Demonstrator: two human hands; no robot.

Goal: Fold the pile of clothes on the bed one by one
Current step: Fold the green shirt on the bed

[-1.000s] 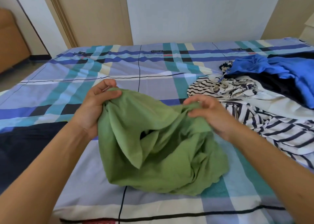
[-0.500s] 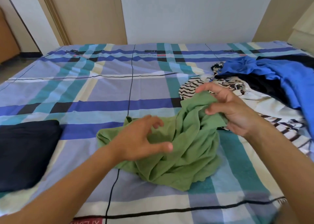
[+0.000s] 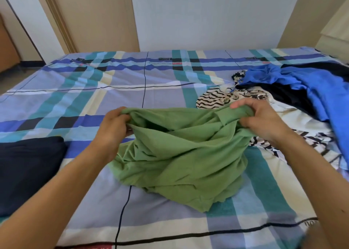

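In the middle of the frame the green top (image 3: 179, 154) hangs between both hands, its upper edge lifted and its lower folds heaped on the bed (image 3: 117, 90). The left hand (image 3: 113, 125) has its fingers curled round a bunch of the fabric at the upper left of the garment. The right hand (image 3: 264, 120) pinches the upper right edge, thumb under and fingers over. The cloth sags between them in a shallow pocket, creased and not yet laid flat.

The pile (image 3: 302, 120) sits at the right of the frame. It holds a striped top (image 3: 211, 99) in black and white just behind the right hand, a blue top (image 3: 321, 90) draped over the far right, and a black cloth (image 3: 290, 95) between them. The green top's right side meets the striped fabric under the right wrist.

At the left edge lies a navy fold (image 3: 28, 169), flat on the bed and well apart from the pile.

The plaid sheet carries printed marks. Small black tags (image 3: 164, 58) with script lie along the far band, with a red patch (image 3: 177, 63) beside one. Another red patch (image 3: 98, 247) sits at the bottom edge, and a scrawl (image 3: 311, 222) at the lower right. All are too small or blurred to read.
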